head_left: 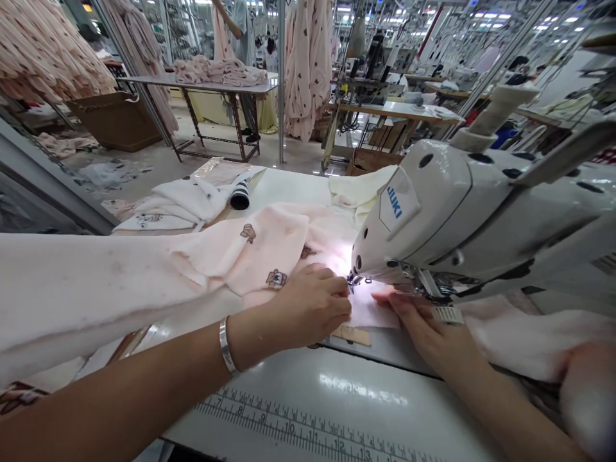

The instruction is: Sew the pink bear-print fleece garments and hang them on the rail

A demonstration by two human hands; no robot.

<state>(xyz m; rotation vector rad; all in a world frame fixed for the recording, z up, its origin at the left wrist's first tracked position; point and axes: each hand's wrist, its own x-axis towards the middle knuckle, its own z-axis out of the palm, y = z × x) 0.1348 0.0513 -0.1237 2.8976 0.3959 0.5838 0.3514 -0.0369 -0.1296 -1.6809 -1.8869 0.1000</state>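
Observation:
Pale pink fleece fabric (274,256) with small bear prints spreads over the sewing table and runs under the lit needle area of a white JUKI sewing machine (409,199). My left hand (315,305), a silver bracelet at its wrist, is closed on the fabric just left of the presser foot (353,280); its fingertips are partly hidden. To the right of the needle, my right hand (428,327) lies with fingers stretched out on the fabric's edge, partly beneath the machine head. More pink fabric trails off on both sides.
A printed ruler scale (312,430) runs along the table's front. Folded white fabric (180,199) and a black-and-white striped cone (239,196) sit at the back left. Beyond stand a table (168,81) with pink piles, hanging garments (308,70), a cardboard box (115,122) and a person.

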